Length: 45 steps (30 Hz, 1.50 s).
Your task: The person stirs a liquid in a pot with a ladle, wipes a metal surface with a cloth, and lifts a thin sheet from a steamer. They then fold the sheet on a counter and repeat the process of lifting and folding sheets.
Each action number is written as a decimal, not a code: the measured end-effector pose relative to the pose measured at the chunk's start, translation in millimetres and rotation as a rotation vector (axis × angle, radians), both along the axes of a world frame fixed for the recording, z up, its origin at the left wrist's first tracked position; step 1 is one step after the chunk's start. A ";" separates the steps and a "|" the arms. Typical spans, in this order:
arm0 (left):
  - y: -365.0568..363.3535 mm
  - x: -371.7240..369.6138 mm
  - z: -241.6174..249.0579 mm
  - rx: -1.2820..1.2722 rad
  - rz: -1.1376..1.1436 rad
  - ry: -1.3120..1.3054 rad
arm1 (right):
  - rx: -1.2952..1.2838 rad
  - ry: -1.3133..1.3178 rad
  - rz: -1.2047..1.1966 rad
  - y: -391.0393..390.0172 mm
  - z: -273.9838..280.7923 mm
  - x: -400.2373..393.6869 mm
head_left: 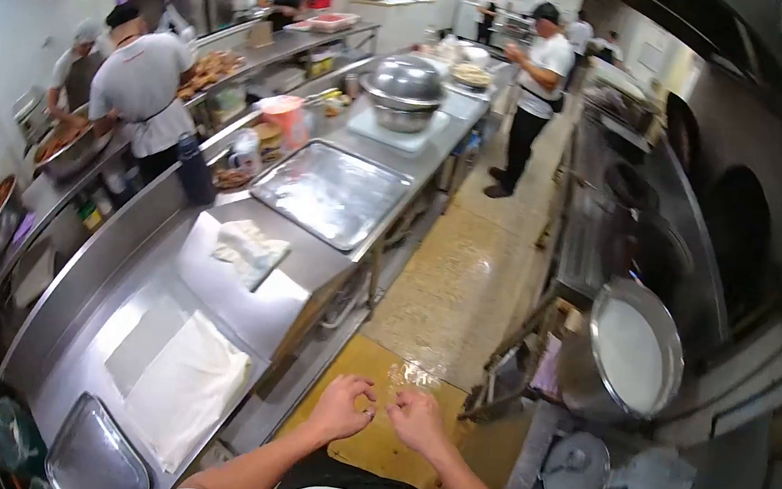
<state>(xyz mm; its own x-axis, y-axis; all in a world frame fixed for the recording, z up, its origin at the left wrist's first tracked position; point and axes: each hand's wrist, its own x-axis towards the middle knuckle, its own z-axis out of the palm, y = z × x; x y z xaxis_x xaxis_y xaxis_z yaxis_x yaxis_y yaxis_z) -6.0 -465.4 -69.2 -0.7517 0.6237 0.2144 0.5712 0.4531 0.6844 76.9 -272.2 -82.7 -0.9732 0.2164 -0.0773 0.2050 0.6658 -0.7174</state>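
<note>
My left hand (344, 408) and my right hand (417, 421) are held close together in front of my body, over the yellow floor. They do not touch; a small gap lies between the fingertips. On the left hand the fingers curl in toward the thumb and form a loop. The right hand's fingers are bent and drawn together too. Anything small between the fingertips is too fine to make out. To my left, a folded white cloth (188, 386) lies on the steel counter (113, 309). To my right stands a large pot (633, 352) of white liquid.
A steel tray (333, 193), a crumpled towel (250, 252) and a covered metal bowl (403, 95) rest along the left counter. A dark tray (98, 459) sits near its front end. One person (541, 70) stands in the aisle; others work at the left. Stoves (608, 211) line the right.
</note>
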 end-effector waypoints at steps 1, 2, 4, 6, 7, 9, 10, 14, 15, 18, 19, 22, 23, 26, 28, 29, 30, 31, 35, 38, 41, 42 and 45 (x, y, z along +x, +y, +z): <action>-15.6 -13.2 1.8 0.015 0.060 -0.040 | 0.012 0.086 0.037 -16.2 3.4 -20.5; -31.2 -26.8 2.9 0.031 0.120 -0.081 | 0.020 0.169 0.073 -31.6 5.3 -42.0; -63.4 -58.0 2.9 0.058 0.246 -0.153 | 0.083 0.138 0.163 -58.9 3.3 -95.4; -94.9 -91.7 2.0 0.075 0.370 -0.212 | 0.062 0.086 0.238 -88.1 17.3 -153.8; -110.3 -107.5 4.3 0.085 0.413 -0.229 | 0.011 0.043 0.269 -104.3 41.4 -183.4; -137.9 -140.2 13.4 0.106 0.492 -0.260 | -0.019 0.016 0.314 -135.7 58.9 -243.0; -149.8 -156.4 14.9 0.119 0.525 -0.270 | 0.002 0.037 0.327 -151.0 57.6 -272.7; -181.9 -207.1 13.0 0.103 0.604 -0.254 | 0.102 0.275 0.314 -210.8 47.3 -376.0; -187.4 -215.5 12.2 0.111 0.607 -0.256 | 0.150 0.245 0.318 -222.8 46.7 -397.1; -197.8 -235.6 9.8 0.146 0.615 -0.268 | 0.296 0.169 0.335 -249.4 39.0 -445.1; -200.2 -239.3 8.9 0.161 0.620 -0.278 | 0.343 0.152 0.346 -255.4 31.2 -456.8; -204.4 -244.4 0.5 0.188 0.625 -0.300 | 0.390 0.172 0.320 -260.9 5.8 -478.4; -204.8 -244.6 -2.1 0.195 0.626 -0.304 | 0.390 0.192 0.301 -259.8 -2.4 -481.6; -204.1 -241.2 -6.5 0.199 0.617 -0.327 | 0.322 0.115 0.335 -254.7 5.0 -483.1; -201.9 -237.3 -5.3 0.233 0.609 -0.339 | 0.283 0.095 0.318 -248.5 15.4 -468.8; -199.5 -234.6 -3.7 0.251 0.603 -0.346 | 0.264 0.084 0.308 -243.9 20.6 -459.0; -197.1 -230.5 1.1 0.252 0.597 -0.347 | 0.233 0.082 0.292 -238.4 26.3 -446.2; -195.0 -225.8 8.2 0.252 0.586 -0.350 | 0.202 0.080 0.272 -231.8 31.9 -431.0; -176.8 -200.1 14.2 0.236 0.455 -0.241 | 0.194 0.157 0.192 -189.8 62.8 -345.4; -155.9 -169.0 39.2 0.150 0.290 -0.246 | 0.242 0.177 0.145 -144.7 66.2 -271.0; -123.7 -123.1 55.3 0.111 0.121 -0.192 | 0.291 0.105 0.037 -101.8 73.1 -178.4; -112.1 -104.3 60.8 0.093 0.057 -0.174 | 0.309 0.101 -0.003 -90.6 78.8 -143.5; -74.9 -40.6 74.0 0.111 -0.159 -0.194 | 0.365 0.116 -0.143 -67.3 98.8 -29.4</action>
<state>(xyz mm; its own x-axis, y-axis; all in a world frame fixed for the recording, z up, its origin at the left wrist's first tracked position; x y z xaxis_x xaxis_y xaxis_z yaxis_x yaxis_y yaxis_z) -46.6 -540.3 4.8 -0.6801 0.7178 0.1492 0.4824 0.2849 0.8283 47.4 -339.5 16.1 -0.9290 0.3432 0.1387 0.2456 0.8517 -0.4629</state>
